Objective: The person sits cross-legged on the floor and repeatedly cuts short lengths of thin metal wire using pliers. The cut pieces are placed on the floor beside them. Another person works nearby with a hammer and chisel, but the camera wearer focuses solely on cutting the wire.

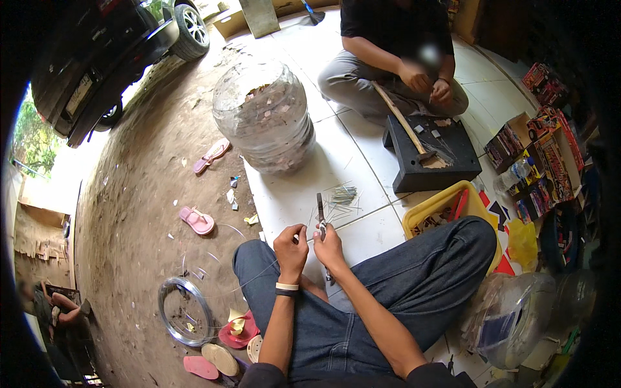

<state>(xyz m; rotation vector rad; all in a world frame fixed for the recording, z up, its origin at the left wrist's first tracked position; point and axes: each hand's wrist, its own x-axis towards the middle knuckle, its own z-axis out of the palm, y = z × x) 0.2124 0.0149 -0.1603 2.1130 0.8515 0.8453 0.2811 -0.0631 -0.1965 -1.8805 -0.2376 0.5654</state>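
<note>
My left hand point(290, 253) is closed in a pinch around thin metal wire point(251, 282). The wire trails from below its fingers towards a silvery coil point(169, 309) on the ground at the left. Close beside it, my right hand point(329, 246) grips a dark metal hand tool point(319, 205) that looks like pliers. One end of the tool points away from me and the rest shows below the palm; its jaws are too small to make out. Just beyond my hands, a loose pile of short cut wires point(343, 195) lies on the white tiles.
A person point(394, 58) sits cross-legged opposite, behind a black stool point(432, 169) bearing a hammer point(404, 123). A large clear plastic bottle point(262, 119) stands at the tile edge. Right of my knee are a yellow basin point(414, 218) and toy boxes point(555, 161). Pink sandals point(196, 220) lie left.
</note>
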